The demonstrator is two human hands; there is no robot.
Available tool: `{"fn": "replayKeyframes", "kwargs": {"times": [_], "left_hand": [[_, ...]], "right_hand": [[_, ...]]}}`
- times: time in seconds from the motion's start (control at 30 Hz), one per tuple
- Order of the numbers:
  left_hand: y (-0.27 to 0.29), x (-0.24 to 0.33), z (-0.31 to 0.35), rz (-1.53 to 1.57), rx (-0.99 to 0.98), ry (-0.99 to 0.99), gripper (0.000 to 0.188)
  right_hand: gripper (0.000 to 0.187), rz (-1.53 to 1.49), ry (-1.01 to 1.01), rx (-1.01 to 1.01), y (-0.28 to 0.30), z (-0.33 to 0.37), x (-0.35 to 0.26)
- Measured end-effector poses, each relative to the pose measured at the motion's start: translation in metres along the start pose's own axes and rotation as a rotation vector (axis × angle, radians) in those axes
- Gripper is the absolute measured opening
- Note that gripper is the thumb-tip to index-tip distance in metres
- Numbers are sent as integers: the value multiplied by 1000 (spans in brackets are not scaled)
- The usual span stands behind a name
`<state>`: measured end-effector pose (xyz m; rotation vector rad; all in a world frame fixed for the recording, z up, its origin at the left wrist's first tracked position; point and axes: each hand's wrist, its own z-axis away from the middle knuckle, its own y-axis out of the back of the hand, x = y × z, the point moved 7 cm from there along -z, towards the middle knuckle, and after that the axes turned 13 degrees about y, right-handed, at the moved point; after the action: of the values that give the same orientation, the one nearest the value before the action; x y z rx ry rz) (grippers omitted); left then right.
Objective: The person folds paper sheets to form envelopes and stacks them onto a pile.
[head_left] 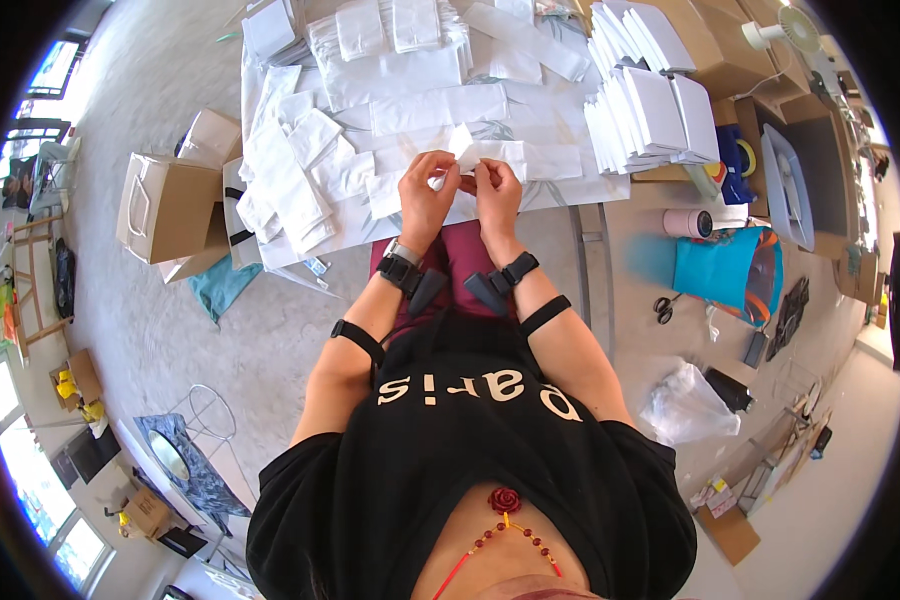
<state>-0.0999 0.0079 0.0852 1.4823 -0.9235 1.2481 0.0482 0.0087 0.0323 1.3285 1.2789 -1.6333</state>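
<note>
My left hand (pixel 429 195) and my right hand (pixel 497 196) are raised close together at the table's near edge. Both have closed fingertips pinching a small white folded piece (pixel 466 146), thin like paper or film; its exact kind does not show. Beneath and just beyond it, a flat white strip (pixel 553 161) lies across the table (pixel 370 228). Another long white strip (pixel 440 110) is spread farther back. To the left of my left hand, thin white folded pieces (pixel 292 190) lie in a loose, overlapping heap.
Stacks of white folded pieces (pixel 650 115) stand on the right, with white bundles (pixel 390 65) at the back. Cardboard boxes (pixel 160 205) flank the table's left side. A pink cup (pixel 687 223), blue bag (pixel 725 275), scissors (pixel 664 308) and clear plastic bag (pixel 692 402) lie right.
</note>
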Motion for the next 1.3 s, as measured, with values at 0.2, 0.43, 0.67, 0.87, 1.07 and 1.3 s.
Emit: {"fn": "replayKeyframes", "kwargs": {"times": [0.2, 0.43, 0.67, 0.87, 1.07, 1.3], "left_hand": [[0, -31, 2, 111, 18, 156, 11], [30, -51, 4, 493, 116, 267, 13], [96, -94, 33, 528, 365, 348, 7], [115, -111, 62, 427, 368, 387, 16], [113, -91, 54, 44, 496, 517, 29], [122, -109, 51, 146, 415, 524, 37]], "right_hand": [[17, -2, -108, 81, 23, 4, 19], [20, -24, -189, 72, 29, 7, 23], [17, 109, -216, 29, 48, 4, 22], [32, 240, -128, -26, 56, -8, 7], [36, 452, -111, -10, 55, -22, -6], [26, 489, -39, -32, 57, -29, 5]]}}
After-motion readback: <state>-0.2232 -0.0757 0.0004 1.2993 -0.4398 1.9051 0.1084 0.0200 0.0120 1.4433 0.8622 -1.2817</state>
